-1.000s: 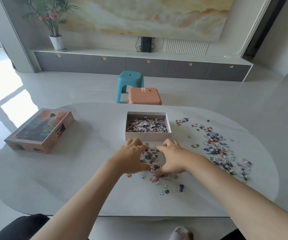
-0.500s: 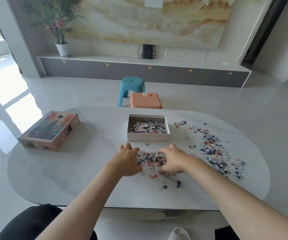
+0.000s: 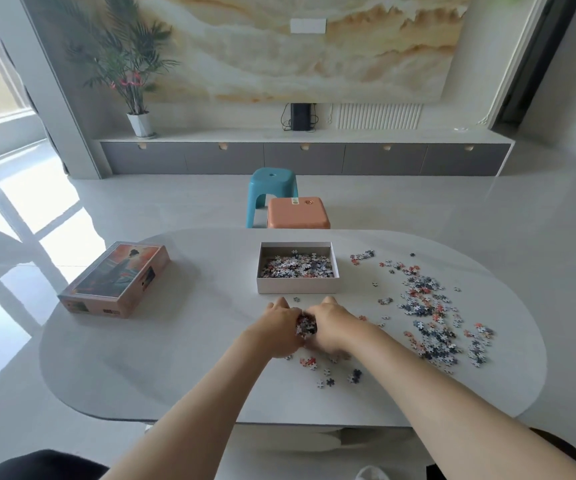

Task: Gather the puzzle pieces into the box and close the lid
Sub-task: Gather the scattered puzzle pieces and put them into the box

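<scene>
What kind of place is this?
Most likely a home living room: a long low cabinet at the back, a plant standing on it, and a blue stool behind the table.

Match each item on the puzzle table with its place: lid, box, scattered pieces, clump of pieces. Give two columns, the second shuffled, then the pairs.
1. lid
2. box
3. scattered pieces
4. clump of pieces

A. right part of the table
B. held between the left hand and right hand
C. left part of the table
D. middle of the table, just beyond the hands

Pairs: 1-C, 2-D, 3-A, 4-B
</scene>
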Motion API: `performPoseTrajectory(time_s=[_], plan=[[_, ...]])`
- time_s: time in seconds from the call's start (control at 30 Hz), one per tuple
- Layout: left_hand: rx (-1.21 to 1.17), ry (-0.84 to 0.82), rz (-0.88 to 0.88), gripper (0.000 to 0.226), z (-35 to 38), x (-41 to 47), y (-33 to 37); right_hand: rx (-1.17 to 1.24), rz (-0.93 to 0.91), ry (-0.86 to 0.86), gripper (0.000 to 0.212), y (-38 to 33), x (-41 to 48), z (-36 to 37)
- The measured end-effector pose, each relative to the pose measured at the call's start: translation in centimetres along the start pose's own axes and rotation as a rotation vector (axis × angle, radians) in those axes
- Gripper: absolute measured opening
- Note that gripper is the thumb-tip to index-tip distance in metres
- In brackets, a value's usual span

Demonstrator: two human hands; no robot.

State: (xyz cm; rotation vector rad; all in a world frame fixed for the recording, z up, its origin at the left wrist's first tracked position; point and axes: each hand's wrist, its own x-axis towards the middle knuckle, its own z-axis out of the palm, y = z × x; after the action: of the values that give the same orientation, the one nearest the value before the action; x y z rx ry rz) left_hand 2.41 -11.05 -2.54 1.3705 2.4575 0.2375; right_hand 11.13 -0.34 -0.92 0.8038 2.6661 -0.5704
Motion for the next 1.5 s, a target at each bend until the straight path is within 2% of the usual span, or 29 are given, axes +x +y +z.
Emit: performPoseTrajectory(time_s=[0.07,0.23,0.4,0.57,0.67,0.8,0.93,0.97,1.1,1.13,1.2,1.27,1.37,1.43,1.5], plan=[[-0.059,0.072,0.009,0.03,0.4,0.5,0.2,0.018,0.001,0.038,0.053,-0.2,0.4,-0.1],[-0.17,0.204,0.004,0.018,0.8,1.2,-0.2,0.076,-0.011,0.108,0.028,-0.2,1.2,-0.2],[-0.306,0.258,-0.029,0.015,0.3,1.3,-1.1,0.171,-0.042,0.202,0.035,0.0,1.6,-0.5],[-0.347,0.349,-0.02,0.009,-3.1,2.7,-1.5,0.336,-0.134,0.312,0.016,-0.3,2.0,-3.3],[-0.376,0.401,-0.006,0.01,-5.9,4.5,-1.6,0.388,-0.182,0.436,0.015,-0.7,3.1,-5.7],[-0.354,0.466,-0.013,0.017,-7.9,7.6,-1.8,0.321,-0.188,0.536,0.023,-1.4,6.0,-7.9],[-0.218,0.412,0.042,0.027,-7.2,9.1,-3.0,0.105,-0.174,0.287,0.028,-1.0,7.7,-8.1],[-0.201,0.433,0.058,0.028,-6.8,8.9,-3.3,0.106,-0.18,0.268,0.028,-0.8,7.8,-8.0],[-0.324,0.703,0.124,0.018,-4.9,6.5,-4.0,0.244,-0.268,0.486,0.029,-0.2,6.5,-7.4],[-0.336,0.727,0.114,0.015,-4.5,5.6,-4.0,0.27,-0.281,0.492,0.028,-0.2,5.9,-7.2],[-0.332,0.672,0.102,0.013,-3.4,4.0,-4.2,0.304,-0.299,0.363,0.027,-0.3,4.6,-6.4],[-0.264,0.493,0.128,0.015,-2.1,2.7,-4.1,0.245,-0.291,0.205,0.027,-0.3,3.6,-5.2],[-0.016,0.252,0.129,0.044,0.1,1.5,-3.7,0.024,-0.174,0.095,0.037,0.0,2.9,-3.1],[-0.002,0.228,0.111,0.047,0.9,1.1,-3.3,-0.051,-0.102,0.081,0.044,0.3,2.4,-1.6],[-0.093,0.233,0.141,0.04,1.2,0.7,-3.0,-0.057,-0.119,0.082,0.042,0.6,1.8,-0.5]])
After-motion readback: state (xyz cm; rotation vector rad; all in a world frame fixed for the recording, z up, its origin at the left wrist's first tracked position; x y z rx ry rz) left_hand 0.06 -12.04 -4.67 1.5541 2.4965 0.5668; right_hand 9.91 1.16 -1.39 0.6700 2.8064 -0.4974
